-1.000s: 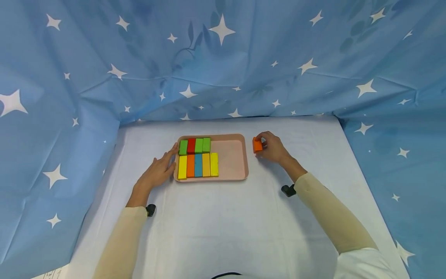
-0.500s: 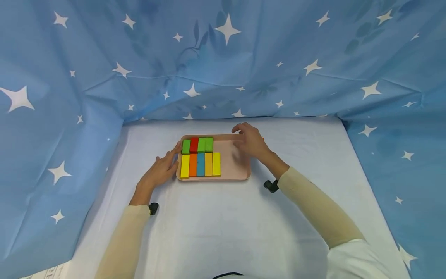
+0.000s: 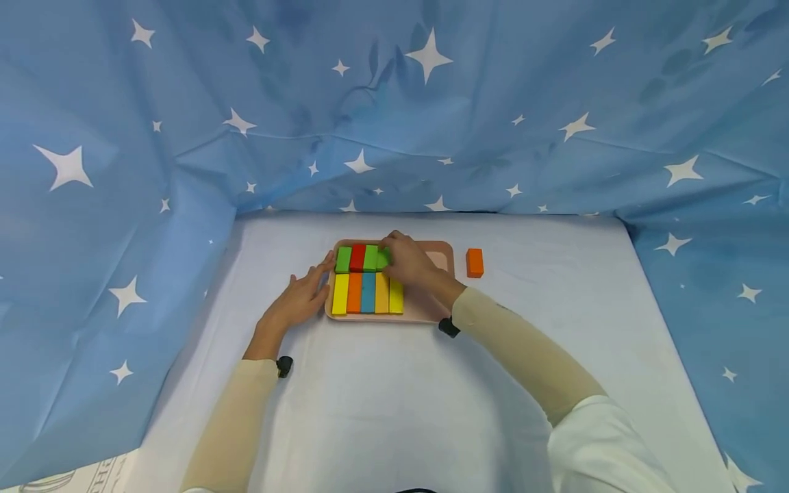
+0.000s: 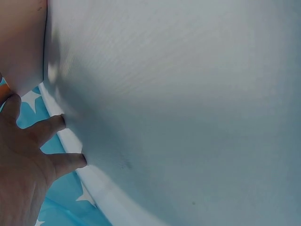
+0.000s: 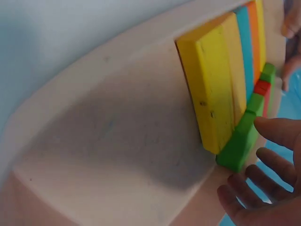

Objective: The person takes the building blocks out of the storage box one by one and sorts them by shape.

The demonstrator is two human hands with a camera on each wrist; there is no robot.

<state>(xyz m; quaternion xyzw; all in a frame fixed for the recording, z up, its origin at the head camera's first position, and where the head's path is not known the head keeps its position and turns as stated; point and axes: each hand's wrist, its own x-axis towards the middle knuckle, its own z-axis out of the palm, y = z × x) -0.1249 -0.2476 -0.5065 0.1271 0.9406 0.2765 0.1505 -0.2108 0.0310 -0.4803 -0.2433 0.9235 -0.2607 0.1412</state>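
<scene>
The right hand (image 3: 411,266) reaches over the pink tray (image 3: 445,250) and its fingertips (image 5: 263,162) are at the green block (image 3: 383,258) that ends the back row. In the right wrist view the fingers look loosely spread beside this block rather than wrapped round it, so I cannot tell whether they pinch it or only nudge it into line against the yellow block (image 5: 214,92) in front.

The left hand (image 3: 300,299) lies flat with straight fingers, touching the tray's near-left edge, probably to keep the tray from sliding while the other hand pushes. The blocks are packed side by side in two rows just ahead of the left fingertips, leaving bare tray floor under the right wrist. An orange block (image 3: 474,263) rests alone on the counter (image 3: 394,397), apart from the tray and beyond the right hand's outer side, within easy reach.
</scene>
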